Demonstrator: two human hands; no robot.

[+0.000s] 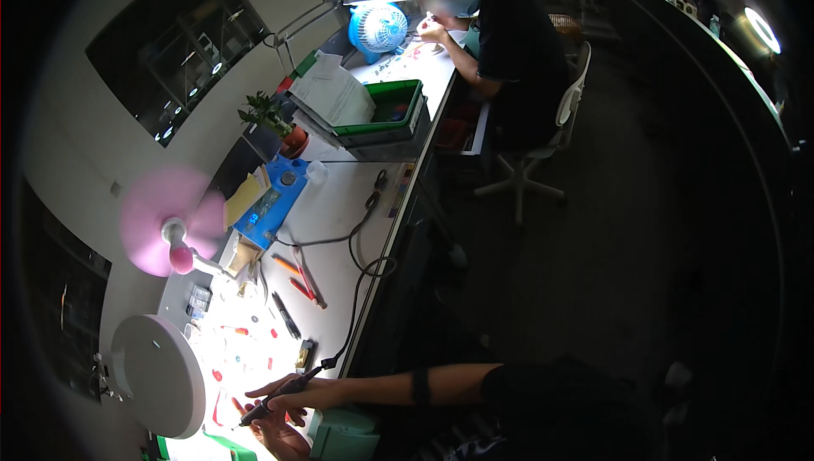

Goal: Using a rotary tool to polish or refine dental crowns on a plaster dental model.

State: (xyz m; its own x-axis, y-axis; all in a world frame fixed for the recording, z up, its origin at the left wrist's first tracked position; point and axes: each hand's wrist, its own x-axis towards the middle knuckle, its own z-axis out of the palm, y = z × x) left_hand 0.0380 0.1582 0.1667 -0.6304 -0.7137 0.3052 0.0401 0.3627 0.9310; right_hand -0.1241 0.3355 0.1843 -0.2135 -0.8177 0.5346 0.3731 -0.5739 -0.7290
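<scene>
My right hand (307,393) is wrapped round a dark pen-shaped rotary handpiece (280,397), its thin tip slanting down toward my left hand. A black cord (357,291) runs from its back end along the bench to a blue control box (273,207) with a lit display. My left hand (281,438) is below, close to the tip, fingers bent together; glare and the right hand hide what they hold. Small red pieces (218,374) lie scattered on the brightly lit bench top near both hands.
A round white lamp (159,376) stands beside my hands, with a spinning pink fan (174,222) beyond. Pliers (307,279) and a black pen (286,315) lie on the bench. Farther along are a green-rimmed crate (381,126), a potted plant (292,141) and a seated co-worker (517,33).
</scene>
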